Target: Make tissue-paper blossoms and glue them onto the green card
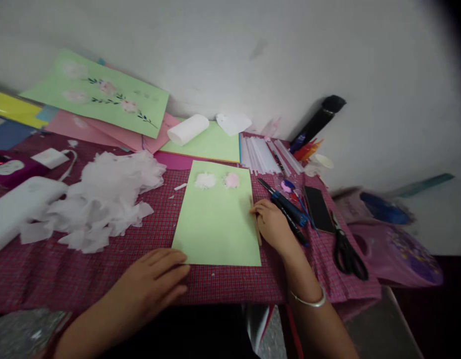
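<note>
A light green sheet of paper point(219, 224) lies in front of me, with a white tissue flower point(205, 180) and a pink tissue flower point(231, 180) near its top. My left hand point(155, 276) rests at the sheet's lower left corner, its fingers stretched out and holding nothing. At the right edge, the fingers of my right hand point(271, 222) are closed on a thin tan stick point(258, 232) that lies along the paper. The exact grip is partly hidden by the hand.
Left of the sheet is a heap of white tissue pieces point(111, 194). A cutter knife point(290, 205), a black marker point(292, 224), a phone point(319, 208) and scissors point(348, 252) lie to the right. Behind, a green sheet with flowers point(118, 99) leans against the wall.
</note>
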The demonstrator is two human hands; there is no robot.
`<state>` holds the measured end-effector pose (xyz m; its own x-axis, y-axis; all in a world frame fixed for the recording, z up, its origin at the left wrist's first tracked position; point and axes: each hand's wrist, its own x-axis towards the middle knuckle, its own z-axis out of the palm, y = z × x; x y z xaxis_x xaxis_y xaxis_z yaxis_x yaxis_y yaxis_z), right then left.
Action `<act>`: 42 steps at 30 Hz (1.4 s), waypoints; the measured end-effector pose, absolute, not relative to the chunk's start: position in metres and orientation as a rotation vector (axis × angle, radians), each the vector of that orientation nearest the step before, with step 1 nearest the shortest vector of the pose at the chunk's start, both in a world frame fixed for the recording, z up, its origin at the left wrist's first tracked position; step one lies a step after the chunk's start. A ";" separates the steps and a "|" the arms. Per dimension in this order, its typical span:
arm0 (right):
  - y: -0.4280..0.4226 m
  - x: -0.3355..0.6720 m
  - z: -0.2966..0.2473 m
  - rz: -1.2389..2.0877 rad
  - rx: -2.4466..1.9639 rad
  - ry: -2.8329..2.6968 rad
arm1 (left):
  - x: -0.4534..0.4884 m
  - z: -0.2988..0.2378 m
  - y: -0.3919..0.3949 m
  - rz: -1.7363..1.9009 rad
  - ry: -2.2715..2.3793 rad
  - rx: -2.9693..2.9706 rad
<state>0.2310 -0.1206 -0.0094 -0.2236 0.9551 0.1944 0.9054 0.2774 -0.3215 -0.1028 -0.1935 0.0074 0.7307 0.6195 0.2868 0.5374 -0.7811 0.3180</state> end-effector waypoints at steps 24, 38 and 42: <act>-0.119 0.243 -0.016 0.142 -1.891 -1.948 | -0.139 -0.025 -0.196 0.584 1.150 2.808; -0.142 0.193 -0.011 0.033 -1.344 -2.360 | -0.128 -0.004 -0.212 0.321 1.359 2.776; -0.136 0.187 -0.018 0.071 -1.437 -2.540 | -0.124 -0.010 -0.215 0.349 1.391 2.745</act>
